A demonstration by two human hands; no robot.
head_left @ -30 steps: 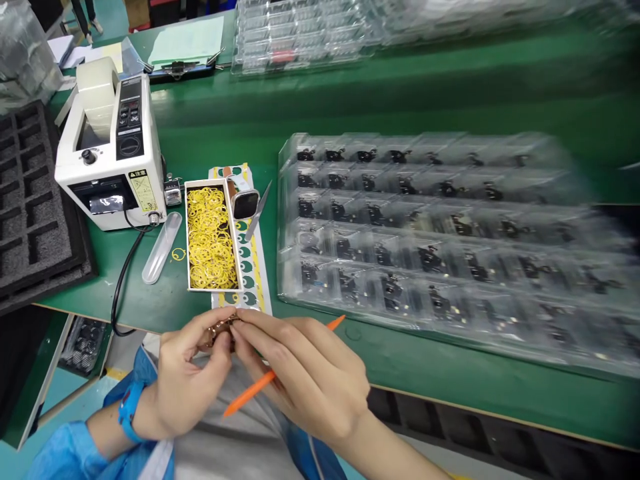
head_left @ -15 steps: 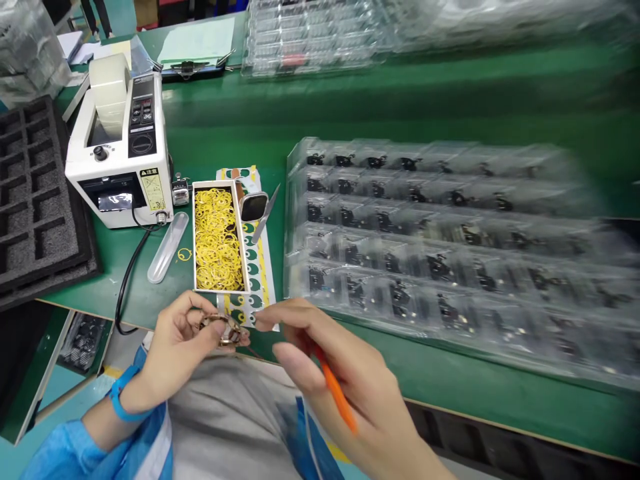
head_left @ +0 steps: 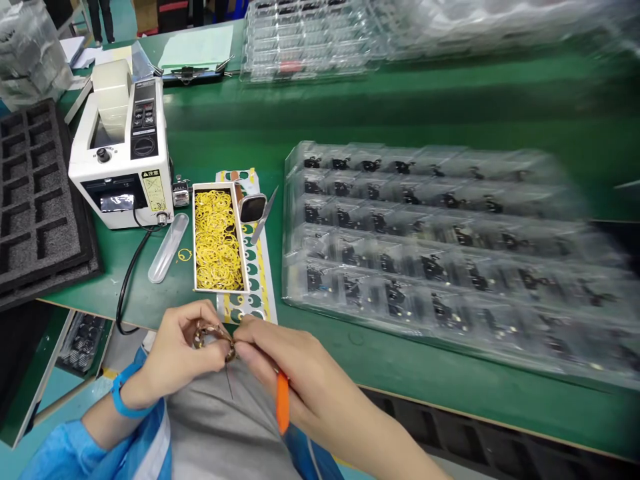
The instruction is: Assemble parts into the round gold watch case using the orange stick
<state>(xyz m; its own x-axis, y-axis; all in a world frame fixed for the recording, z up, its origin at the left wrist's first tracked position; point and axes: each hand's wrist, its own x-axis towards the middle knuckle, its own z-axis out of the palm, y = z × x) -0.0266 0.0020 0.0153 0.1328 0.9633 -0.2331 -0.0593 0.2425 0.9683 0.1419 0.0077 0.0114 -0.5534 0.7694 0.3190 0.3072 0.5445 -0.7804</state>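
Observation:
My left hand (head_left: 183, 350), with a blue band at the wrist, pinches a small gold-coloured metal part (head_left: 203, 333) above my lap. My right hand (head_left: 285, 353) has its thumb and forefinger closed at the right side of that part. An orange-handled tool (head_left: 283, 402) is held in the same hand, its handle pointing down toward my lap; its tip is hidden by the fingers. A thin dark strand (head_left: 229, 381) hangs below the part. Just beyond my hands stands a white box (head_left: 246, 267) of yellow rings (head_left: 216, 233).
A sticker sheet (head_left: 265, 287), tweezers (head_left: 264, 217) and a clear plastic case (head_left: 169, 249) lie by the box. The white tape dispenser (head_left: 120, 153) and black foam trays (head_left: 40, 200) are left. A large clear tray (head_left: 310, 300) of dark parts fills the right.
My right hand has moved left to meet the metal part, and its fingers have closed. My left hand has turned the part a little, and the orange handle now points more steeply down.

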